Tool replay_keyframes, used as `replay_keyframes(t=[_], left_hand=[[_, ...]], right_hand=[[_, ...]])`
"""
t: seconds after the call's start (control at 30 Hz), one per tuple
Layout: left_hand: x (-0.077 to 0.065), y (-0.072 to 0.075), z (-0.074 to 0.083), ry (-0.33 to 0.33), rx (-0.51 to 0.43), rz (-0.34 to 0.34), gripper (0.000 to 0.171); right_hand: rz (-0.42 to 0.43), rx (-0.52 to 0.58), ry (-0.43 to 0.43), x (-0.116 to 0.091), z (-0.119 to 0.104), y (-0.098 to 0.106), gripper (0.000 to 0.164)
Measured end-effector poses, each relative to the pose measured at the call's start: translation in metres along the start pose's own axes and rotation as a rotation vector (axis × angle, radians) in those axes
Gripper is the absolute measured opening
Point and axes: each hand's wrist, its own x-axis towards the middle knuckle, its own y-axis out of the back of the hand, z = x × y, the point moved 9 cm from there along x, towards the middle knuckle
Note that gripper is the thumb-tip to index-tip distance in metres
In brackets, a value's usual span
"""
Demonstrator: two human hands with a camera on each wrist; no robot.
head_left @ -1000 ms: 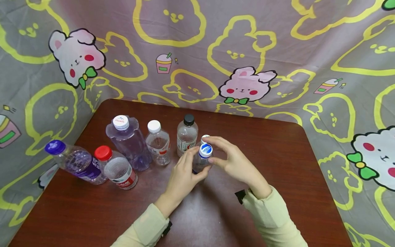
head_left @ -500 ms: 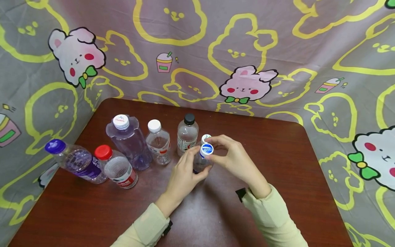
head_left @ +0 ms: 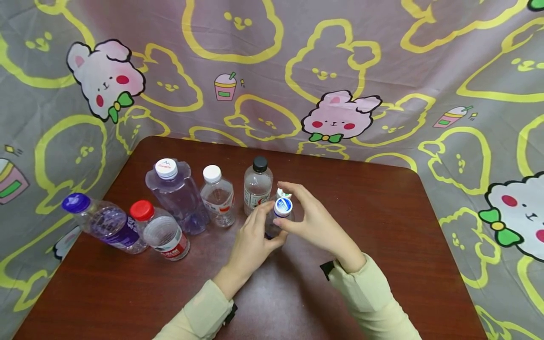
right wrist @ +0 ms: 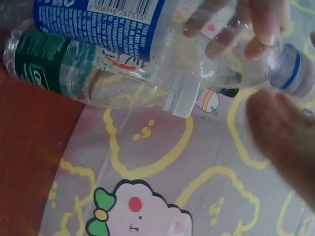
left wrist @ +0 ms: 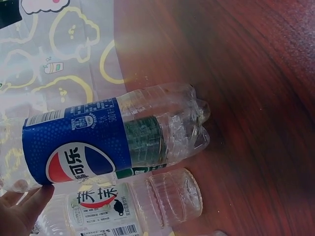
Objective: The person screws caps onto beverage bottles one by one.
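My left hand point(head_left: 251, 238) grips the upper body of a clear cola bottle point(left wrist: 76, 142) with a blue label. The bottle stands about upright, its blue-and-white cap point(head_left: 283, 206) on top. Around that cap the thumb and index finger of my right hand point(head_left: 316, 222) are spread, the index finger apart from it on the far side. Whether the thumb touches the cap or neck is unclear, and it is blurred in the right wrist view. Just behind is a green-labelled bottle point(right wrist: 42, 64) with a white cap point(right wrist: 182, 96), mostly hidden in the head view.
A black-capped bottle point(head_left: 257, 184) stands behind my left hand. Further left are a white-capped bottle point(head_left: 218, 203), a large purplish bottle point(head_left: 178, 198), a red-capped bottle point(head_left: 163, 233) and a purple-capped bottle point(head_left: 110, 222). Patterned cloth point(head_left: 263, 28) hangs around the brown table point(head_left: 374, 208).
The right thumb has slid leftward across the near side of the cap, and the right index finger has lifted off beyond it. The cap's printing has turned. My left hand keeps its hold.
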Motion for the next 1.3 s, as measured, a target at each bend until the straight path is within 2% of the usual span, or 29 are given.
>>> replay_keyframes(t=[0.1,0.23,0.33,0.47,0.57,0.67,0.77,0.83,0.9,1.0,1.13,1.3], left_hand=[[0.0,0.0,-0.001,0.005,-0.005,-0.004,0.063],[0.0,0.0,-0.001,0.012,-0.004,-0.007,0.061],[0.0,-0.001,-0.001,0.013,-0.002,-0.011,0.06],[0.0,-0.001,-0.001,0.013,-0.003,-0.014,0.06],[0.0,0.0,-0.001,0.016,-0.006,-0.016,0.06],[0.0,0.0,-0.002,0.025,-0.01,-0.023,0.06],[0.001,-0.001,-0.003,0.031,-0.01,-0.033,0.061],[0.001,-0.001,-0.003,0.032,-0.006,-0.039,0.061],[0.001,-0.001,-0.003,0.031,-0.005,-0.041,0.06],[0.001,-0.001,-0.003,0.031,-0.003,-0.041,0.059],[0.001,-0.002,-0.003,0.025,-0.002,-0.043,0.059],[0.001,-0.003,-0.003,0.021,0.0,-0.038,0.059]], right_hand=[[-0.082,0.085,0.022,-0.002,0.0,-0.001,0.055],[-0.108,0.112,0.0,-0.005,0.006,0.002,0.046],[-0.089,0.134,-0.027,-0.006,0.01,0.004,0.042],[-0.017,0.142,-0.06,-0.005,0.013,0.007,0.038],[0.056,0.078,-0.071,-0.003,0.014,0.008,0.036],[0.076,0.021,-0.058,-0.001,0.011,0.005,0.043],[0.01,0.021,-0.019,-0.001,0.006,-0.001,0.057],[-0.056,0.053,0.019,-0.002,0.002,-0.004,0.059],[-0.107,0.082,0.039,-0.004,-0.001,-0.005,0.056],[-0.133,0.107,0.04,-0.005,-0.001,-0.003,0.047],[-0.102,0.116,-0.012,-0.005,0.005,0.002,0.042],[0.002,0.079,-0.051,-0.002,0.012,0.005,0.037]])
